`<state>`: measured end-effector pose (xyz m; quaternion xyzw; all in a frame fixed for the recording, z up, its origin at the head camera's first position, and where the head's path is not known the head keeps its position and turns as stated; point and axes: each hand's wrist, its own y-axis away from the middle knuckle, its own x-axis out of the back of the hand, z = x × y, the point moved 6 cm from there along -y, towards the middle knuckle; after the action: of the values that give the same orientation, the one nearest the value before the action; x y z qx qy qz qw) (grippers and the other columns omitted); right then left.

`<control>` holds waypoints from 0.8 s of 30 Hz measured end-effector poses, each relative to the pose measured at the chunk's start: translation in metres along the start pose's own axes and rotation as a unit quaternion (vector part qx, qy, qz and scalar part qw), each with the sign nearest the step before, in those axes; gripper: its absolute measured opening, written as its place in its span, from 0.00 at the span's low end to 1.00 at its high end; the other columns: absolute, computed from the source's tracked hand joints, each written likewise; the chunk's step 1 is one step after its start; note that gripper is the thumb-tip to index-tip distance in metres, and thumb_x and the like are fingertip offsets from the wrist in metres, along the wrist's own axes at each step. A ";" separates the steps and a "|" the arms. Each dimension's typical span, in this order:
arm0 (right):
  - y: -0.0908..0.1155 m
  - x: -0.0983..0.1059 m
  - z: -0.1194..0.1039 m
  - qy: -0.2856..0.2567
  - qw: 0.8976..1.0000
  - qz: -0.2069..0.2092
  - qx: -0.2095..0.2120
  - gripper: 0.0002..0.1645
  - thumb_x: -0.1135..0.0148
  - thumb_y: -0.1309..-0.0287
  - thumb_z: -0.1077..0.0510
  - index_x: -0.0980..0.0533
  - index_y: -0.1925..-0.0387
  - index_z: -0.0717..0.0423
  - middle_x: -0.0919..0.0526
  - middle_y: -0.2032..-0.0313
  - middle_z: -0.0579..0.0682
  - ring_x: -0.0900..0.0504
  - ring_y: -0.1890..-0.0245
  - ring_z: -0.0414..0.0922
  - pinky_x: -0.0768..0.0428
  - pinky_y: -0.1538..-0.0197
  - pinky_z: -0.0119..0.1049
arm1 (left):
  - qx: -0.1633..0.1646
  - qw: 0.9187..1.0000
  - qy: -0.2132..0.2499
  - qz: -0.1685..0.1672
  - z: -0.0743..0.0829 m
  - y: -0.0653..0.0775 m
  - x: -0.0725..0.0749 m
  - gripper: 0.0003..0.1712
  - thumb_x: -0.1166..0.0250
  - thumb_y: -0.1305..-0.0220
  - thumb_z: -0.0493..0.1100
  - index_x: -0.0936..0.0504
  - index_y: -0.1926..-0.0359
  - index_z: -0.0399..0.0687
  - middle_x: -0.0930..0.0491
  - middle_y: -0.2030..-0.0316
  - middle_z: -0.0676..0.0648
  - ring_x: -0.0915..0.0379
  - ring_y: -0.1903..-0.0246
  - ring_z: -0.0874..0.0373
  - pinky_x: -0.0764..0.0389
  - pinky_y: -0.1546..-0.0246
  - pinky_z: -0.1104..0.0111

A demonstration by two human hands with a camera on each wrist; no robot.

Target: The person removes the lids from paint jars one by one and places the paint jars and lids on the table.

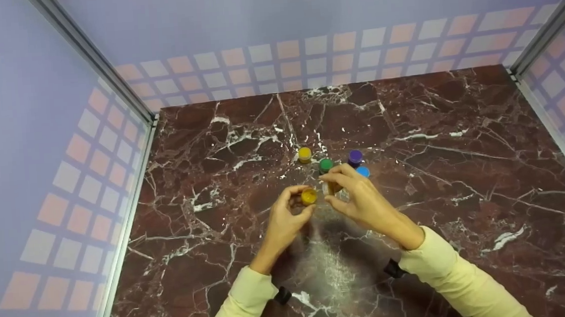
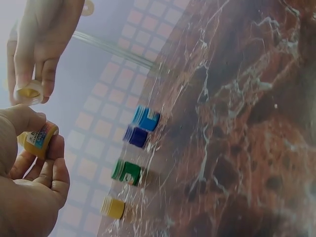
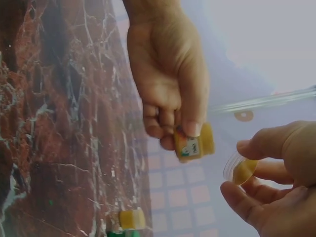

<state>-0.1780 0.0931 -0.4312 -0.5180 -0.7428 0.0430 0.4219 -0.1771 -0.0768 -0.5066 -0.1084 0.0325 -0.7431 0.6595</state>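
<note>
My left hand grips a small paint jar filled with dark yellow paint, its mouth uncovered. In the left wrist view that jar shows a printed label between thumb and fingers. Just to the right, my right hand pinches a clear lid by its rim, with yellow paint on its inside. Lid and jar are a short gap apart, both held above the table. Beyond the hands stand a yellow jar, a green jar, a purple jar and a blue jar, the last partly behind the right hand.
The dark red marbled table has white veins. A lilac back wall with pink and white squares rises at the far edge, and side panels stand at left and right.
</note>
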 end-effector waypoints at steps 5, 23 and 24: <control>0.000 -0.010 0.007 -0.021 0.999 -0.020 -0.041 0.27 0.27 0.47 0.73 0.22 0.44 0.72 0.20 0.53 0.61 0.18 0.59 0.51 0.13 0.53 0.41 | -0.005 1.000 -0.006 0.020 -0.001 0.002 0.015 0.23 0.29 0.39 0.28 0.23 0.43 0.30 0.18 0.51 0.36 0.18 0.56 0.46 0.15 0.52 0.62; -0.013 -0.040 0.026 -0.064 0.989 -0.049 -0.125 0.25 0.31 0.52 0.76 0.20 0.48 0.71 0.19 0.54 0.60 0.18 0.54 0.55 0.15 0.46 0.46 | 0.036 0.995 -0.043 0.083 -0.012 0.004 0.062 0.23 0.27 0.41 0.28 0.22 0.45 0.32 0.26 0.48 0.38 0.20 0.53 0.47 0.16 0.49 0.60; -0.014 -0.043 0.027 -0.070 0.988 -0.053 -0.130 0.25 0.32 0.52 0.76 0.20 0.48 0.71 0.19 0.54 0.61 0.18 0.54 0.55 0.15 0.46 0.46 | 0.037 0.995 -0.043 0.085 -0.014 0.005 0.065 0.23 0.27 0.41 0.28 0.22 0.45 0.31 0.26 0.49 0.38 0.20 0.53 0.46 0.16 0.49 0.59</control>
<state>-0.2016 0.0624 -0.4662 -0.5237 -0.7964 -0.0402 0.2997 -0.1823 -0.1426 -0.5131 -0.1129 -0.0145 -0.6795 0.7248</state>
